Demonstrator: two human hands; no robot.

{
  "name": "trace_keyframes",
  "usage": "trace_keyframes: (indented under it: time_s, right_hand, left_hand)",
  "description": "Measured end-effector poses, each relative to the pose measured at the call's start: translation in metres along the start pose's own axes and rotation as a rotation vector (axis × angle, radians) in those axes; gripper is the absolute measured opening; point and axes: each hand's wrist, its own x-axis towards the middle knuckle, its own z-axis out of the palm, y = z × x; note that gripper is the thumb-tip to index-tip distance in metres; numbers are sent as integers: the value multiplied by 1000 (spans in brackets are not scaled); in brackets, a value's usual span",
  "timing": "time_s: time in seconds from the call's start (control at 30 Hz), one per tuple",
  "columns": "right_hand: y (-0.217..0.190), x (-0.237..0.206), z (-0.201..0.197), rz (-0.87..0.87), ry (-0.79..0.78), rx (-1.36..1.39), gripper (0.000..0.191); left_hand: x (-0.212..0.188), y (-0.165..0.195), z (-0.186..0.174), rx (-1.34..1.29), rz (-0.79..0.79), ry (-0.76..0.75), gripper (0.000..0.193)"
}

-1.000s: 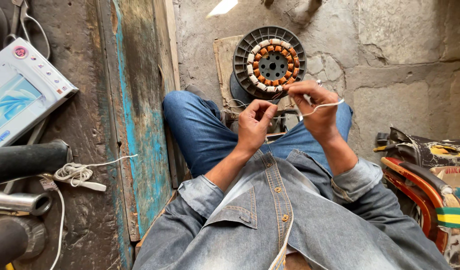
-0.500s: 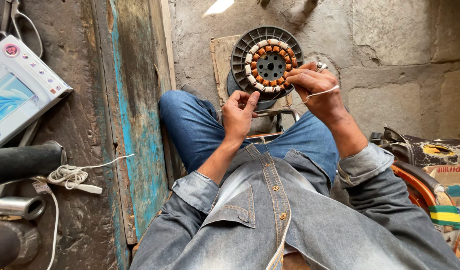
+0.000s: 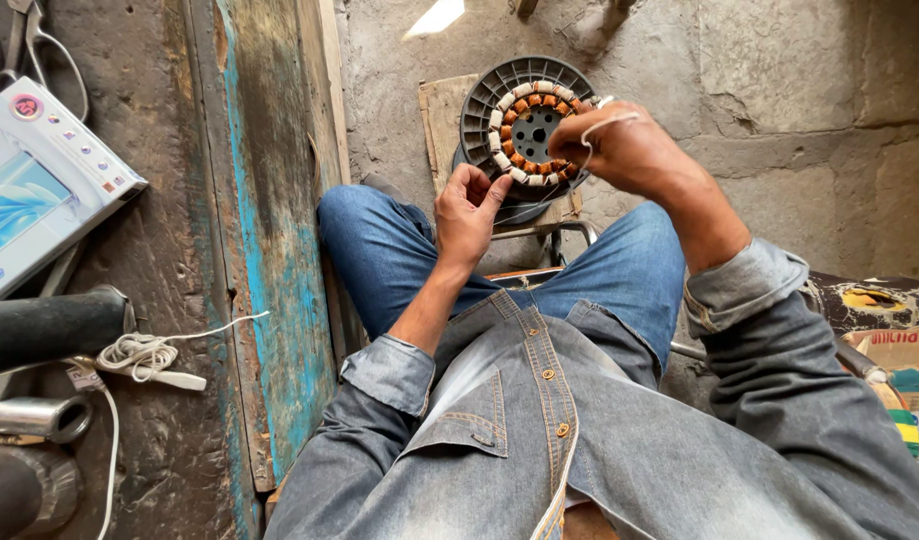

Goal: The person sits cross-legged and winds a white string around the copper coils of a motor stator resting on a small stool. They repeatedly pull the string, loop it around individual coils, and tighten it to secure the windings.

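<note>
Right hand [image 3: 629, 150] sits at the right edge of the round motor stator [image 3: 529, 125], fingers curled tight and pinching a thin pale string [image 3: 594, 130] that loops over the knuckles — clenched, grasping the string, fingertips touching the ring of copper coils [image 3: 519, 105] on that side. Left hand [image 3: 469, 205] is just below the stator, palm toward the camera, fingers half curled, thumb and forefinger drawn close near the lower coils; cannot tell if it pinches anything, nothing visible between the tips. It is near the stator's lower rim, touching or not is unclear.

Stator location: upright, facing the camera, dark grey slotted rim around an inner ring of orange-brown windings with white caps, propped against a small wooden board [image 3: 444, 115] on the concrete floor [image 3: 779, 90], just beyond the person's knees and between the two hands.

Person sits in blue jeans [image 3: 399, 260] and a denim shirt [image 3: 539, 430], sleeves rolled at the forearms. Left of the legs — a worn wooden plank [image 3: 269, 200] with flaking blue paint. Further left a white device with a blue screen [image 3: 29, 190], a coiled white cord [image 3: 139, 355], dark and metal tubes [image 3: 39, 330]. Cardboard box [image 3: 909, 360] at far right.
</note>
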Motion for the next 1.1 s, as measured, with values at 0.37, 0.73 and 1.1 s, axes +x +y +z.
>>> trace_keyframes:
  time_s: [0.37, 0.73, 1.1]
  right_hand:
    - [-7, 3, 13, -29, 11, -151, 11]
    - [-8, -40, 43, 210, 395, 119, 12]
    - [-6, -66, 117, 450, 676, 848, 20]
  left_hand:
    - [-1, -5, 1, -7, 0, -13, 35]
    - [-7, -2, 2, -46, 2, 27, 32]
    - [2, 12, 9, -452, -74, -85, 49]
